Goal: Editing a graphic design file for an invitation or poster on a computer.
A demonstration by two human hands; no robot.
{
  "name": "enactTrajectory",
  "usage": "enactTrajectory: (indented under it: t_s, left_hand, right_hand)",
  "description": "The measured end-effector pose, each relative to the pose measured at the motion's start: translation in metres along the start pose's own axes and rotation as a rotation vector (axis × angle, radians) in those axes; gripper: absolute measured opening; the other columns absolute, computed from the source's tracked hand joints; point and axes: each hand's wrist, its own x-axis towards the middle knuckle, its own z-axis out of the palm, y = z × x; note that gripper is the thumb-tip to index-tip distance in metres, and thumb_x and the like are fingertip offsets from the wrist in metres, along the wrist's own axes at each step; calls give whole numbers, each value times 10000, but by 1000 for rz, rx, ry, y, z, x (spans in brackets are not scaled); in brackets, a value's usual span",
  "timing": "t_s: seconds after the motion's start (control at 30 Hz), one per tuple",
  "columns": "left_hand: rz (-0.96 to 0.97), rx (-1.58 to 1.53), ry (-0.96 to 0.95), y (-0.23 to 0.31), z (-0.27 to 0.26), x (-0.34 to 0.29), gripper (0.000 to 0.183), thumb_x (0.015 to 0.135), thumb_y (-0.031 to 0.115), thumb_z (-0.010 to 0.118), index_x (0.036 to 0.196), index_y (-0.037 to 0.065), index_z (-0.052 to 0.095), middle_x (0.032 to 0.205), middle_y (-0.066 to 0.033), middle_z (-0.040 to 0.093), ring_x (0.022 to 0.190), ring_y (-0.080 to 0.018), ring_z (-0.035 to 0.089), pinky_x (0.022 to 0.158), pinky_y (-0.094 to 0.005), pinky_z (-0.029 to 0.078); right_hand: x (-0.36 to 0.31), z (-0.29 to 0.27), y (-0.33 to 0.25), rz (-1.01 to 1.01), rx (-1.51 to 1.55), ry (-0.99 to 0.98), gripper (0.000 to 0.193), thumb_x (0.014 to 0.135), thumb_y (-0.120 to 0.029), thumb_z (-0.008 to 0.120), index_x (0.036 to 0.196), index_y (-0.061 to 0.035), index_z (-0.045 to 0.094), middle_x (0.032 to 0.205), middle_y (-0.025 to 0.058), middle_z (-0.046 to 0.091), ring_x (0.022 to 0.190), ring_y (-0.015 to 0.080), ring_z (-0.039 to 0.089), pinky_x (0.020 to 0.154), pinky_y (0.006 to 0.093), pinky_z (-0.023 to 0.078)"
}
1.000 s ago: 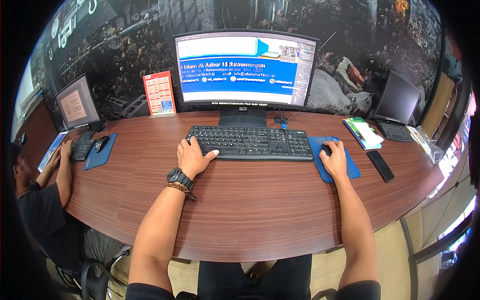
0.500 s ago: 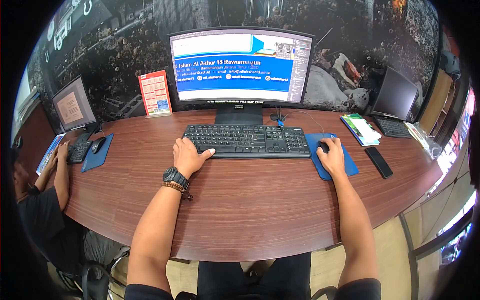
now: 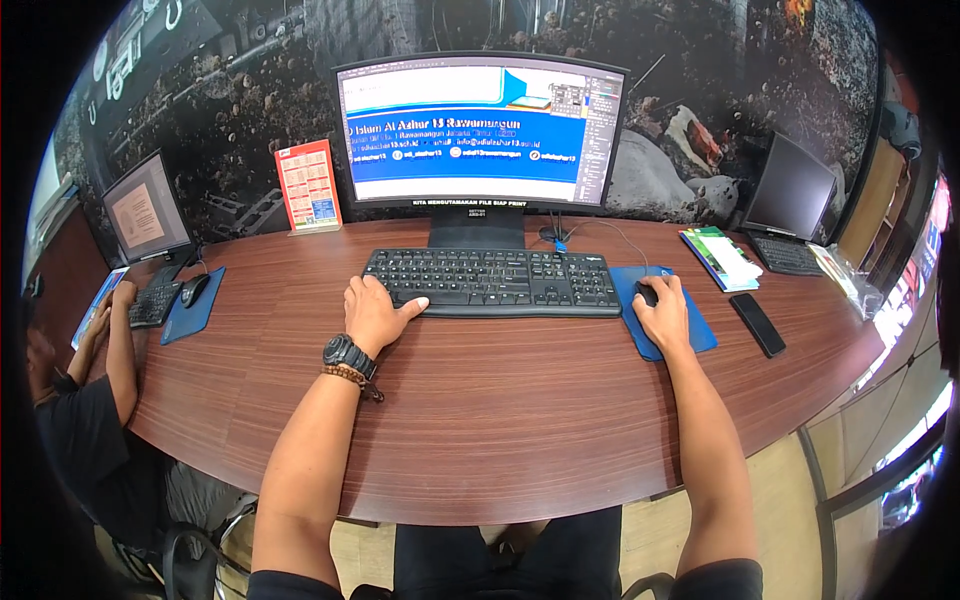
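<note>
A black keyboard [image 3: 490, 282] lies on the wooden desk in front of a curved monitor [image 3: 470, 130], which displays a blue and white layout. My left hand [image 3: 376, 312] rests over the keyboard's left end, thumb stretched along its front edge and the other fingers on the keys; a black watch and a beaded bracelet circle that wrist. On a blue mouse pad [image 3: 700, 328], to the right of the keyboard, my right hand [image 3: 663, 310] is wrapped round a black computer mouse [image 3: 648, 292]. Much of the mouse is hidden under the palm.
A black phone [image 3: 757, 325] lies right of the pad, with printed leaflets [image 3: 722, 258] behind it. Farther right stand a dark second monitor [image 3: 792, 185] and its keyboard. An orange-red calendar card [image 3: 309, 187] stands left. Another person [image 3: 85, 430] sits at a computer on the far left.
My hands keep their places on the keyboard and mouse. The person at the left has shifted an arm slightly.
</note>
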Motion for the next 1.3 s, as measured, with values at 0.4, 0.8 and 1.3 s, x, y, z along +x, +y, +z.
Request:
enactTrajectory:
  t_s: [0.4, 0.8, 1.3]
  left_hand:
    - [-10, 0, -10, 1, 1, 0, 921, 790, 603, 758, 1165, -196, 497, 1222, -325, 487, 1160, -449, 487, 980, -489, 455]
    - [-11, -12, -15, 0, -1, 0, 932, 789, 611, 755, 1169, -200, 497, 1228, -333, 483, 1164, -459, 487, 989, -497, 452]
    - [-10, -10, -16, 0, 1, 0, 917, 785, 600, 764, 1150, -201, 507, 1219, -338, 479, 1160, -474, 490, 974, -512, 460]
  right_hand:
    - [0, -1, 1, -5, 0, 5, 335, 804, -220, 665, 1100, -68, 705, 1198, 166, 570, 1118, 370, 582, 957, 451, 490]
    - [0, -1, 1, 1, -10, -12, 330, 797, -216, 655, 1096, -83, 698, 1203, 160, 569, 1117, 368, 582, 963, 448, 487]
    - [0, -1, 0, -3, 35, -21, 338, 819, -237, 686, 1121, -87, 697, 1209, 170, 565, 1134, 378, 575, 972, 453, 482]
